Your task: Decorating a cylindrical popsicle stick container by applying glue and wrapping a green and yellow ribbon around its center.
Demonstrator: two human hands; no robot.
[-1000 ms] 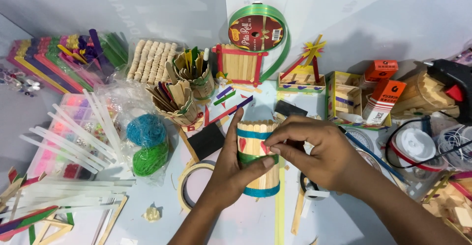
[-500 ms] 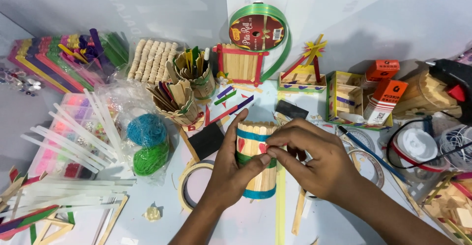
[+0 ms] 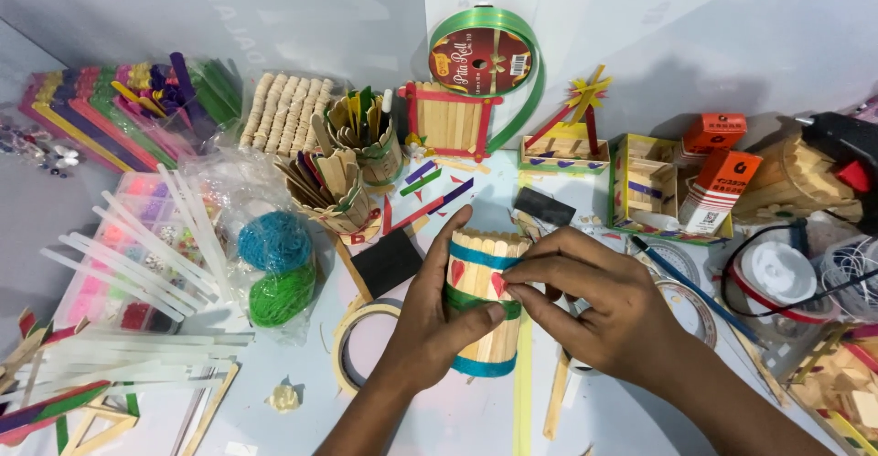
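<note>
a person's left hand [image 3: 430, 323] wraps around a craft-stick pencil holder [image 3: 483, 302], thumb across its green middle band and fingers cupped behind, while the right hand [image 3: 599, 308] pinches a small red heart [image 3: 498, 284] against the holder's front, fingertips pressed together on it. the holder stands upright on the table [image 3: 439, 419] between the two hands, touching both, with a second red heart just left of the pinch. the step is best done, by the look of it, with the left grip firm and the heart pressed flat and level with its neighbour. a masking tape roll [image 3: 352, 351] lies just beside the left wrist.
</note>
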